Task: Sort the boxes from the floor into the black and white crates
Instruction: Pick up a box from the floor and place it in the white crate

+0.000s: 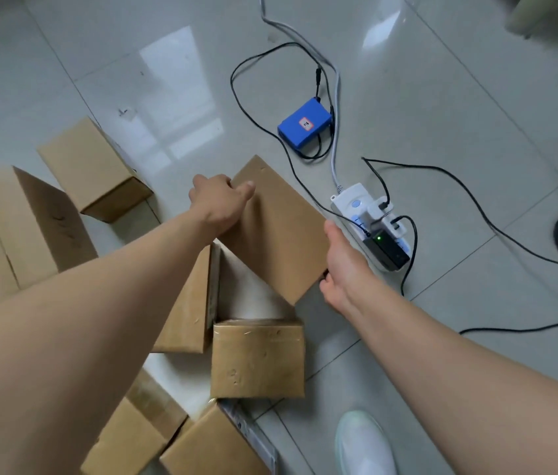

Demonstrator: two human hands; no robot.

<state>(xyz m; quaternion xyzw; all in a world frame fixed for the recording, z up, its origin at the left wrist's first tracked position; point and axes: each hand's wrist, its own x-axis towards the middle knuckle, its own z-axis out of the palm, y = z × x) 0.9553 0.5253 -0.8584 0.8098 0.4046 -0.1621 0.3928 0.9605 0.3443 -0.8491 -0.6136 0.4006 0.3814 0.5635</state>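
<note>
The flat brown cardboard box (277,228) is held at a tilt between both hands, above the loose brown cardboard boxes (96,169) on the grey tiled floor (442,97).

Left hand (214,200): grips the box's far corner, fingers curled over the edge, thumb on the top face.

Right hand (342,265): clasps the near right edge, thumb along the side, fingers tucked beneath.

A square taped brown box (257,358) sits just below the held box. A white power strip (356,204) lies just beside the right hand; a blue rectangular battery pack (305,123) lies farther off.
</note>
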